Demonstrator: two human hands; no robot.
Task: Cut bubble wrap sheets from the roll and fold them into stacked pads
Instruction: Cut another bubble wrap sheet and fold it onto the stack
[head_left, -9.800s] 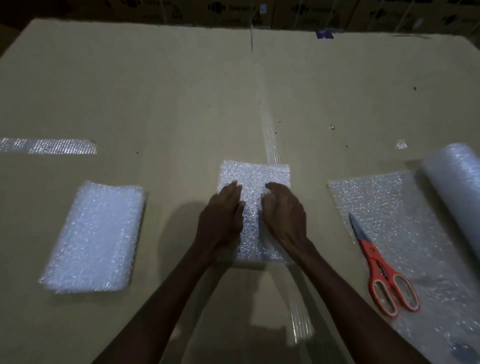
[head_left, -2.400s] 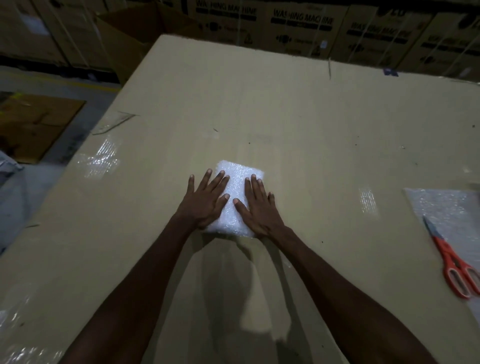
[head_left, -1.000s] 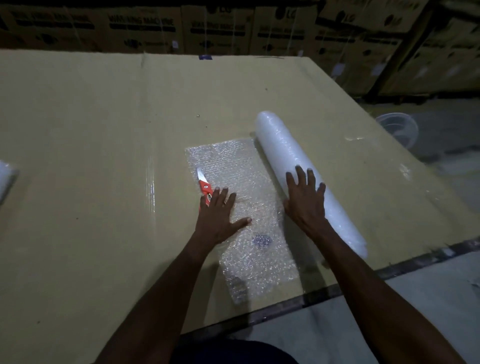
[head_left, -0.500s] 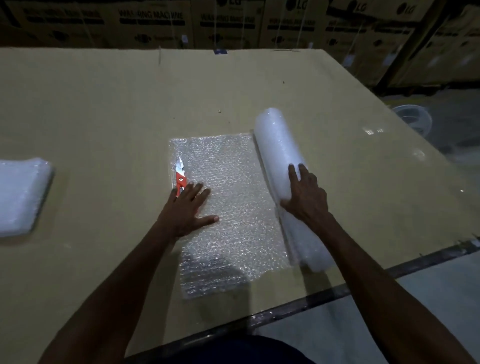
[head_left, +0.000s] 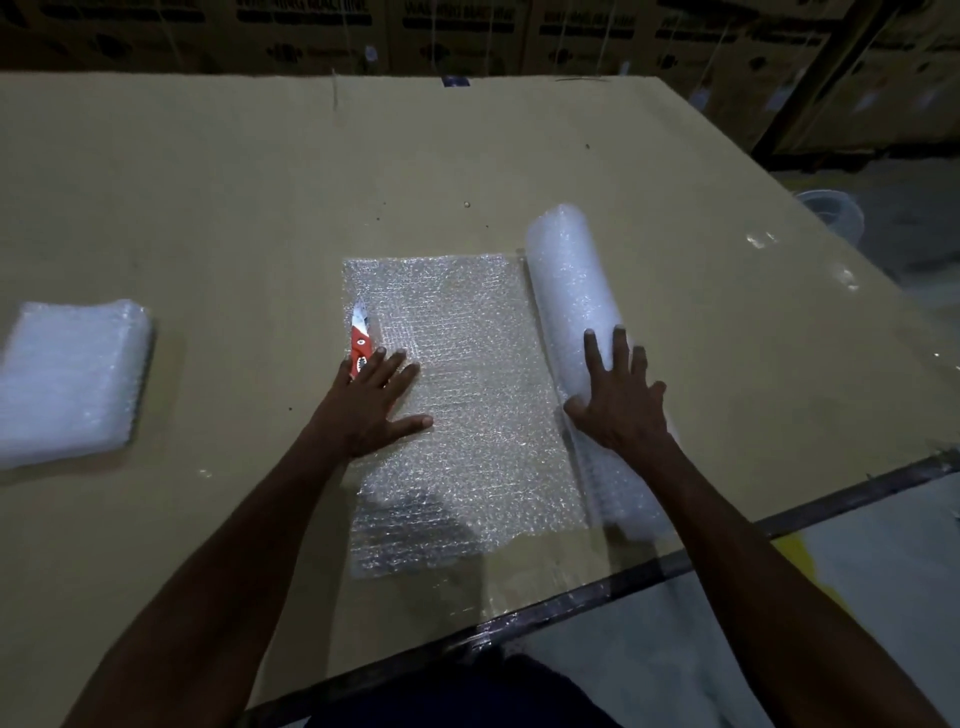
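Broadly, the table (head_left: 208, 182) is a wide cardboard-topped surface, which gives room to lay bubble wrap out flat and keep finished work apart from the cutting spot. Next in size, the roll (head_left: 571, 291) lies on its side toward the right, its axis running away from the person, with the sheet (head_left: 467, 415) unrolled from it leftward and lying flat on the cardboard — still joined to the roll, not yet cut, as far as I can judge. The right hand (head_left: 618, 400) rests on top of the roll with fingers spread and straight, grasping nothing; that placement looks meant to stop the roll from rolling, or to push it further right and pay out more sheet. The left hand (head_left: 371, 402) lies flat, fingers splayed and released, pressing the sheet's left part down so the loose end stays put while the roll is worked. Well to the left sits the pad (head_left: 67, 379), a folded white stack set clear of the cutting area — likely where the next pad goes. Smallest, the scissors (head_left: 359, 335) lie at the sheet's left edge, blades pointing away, handles hidden under the left hand's fingers, within easy reach for the cut; nobody grips them yet.
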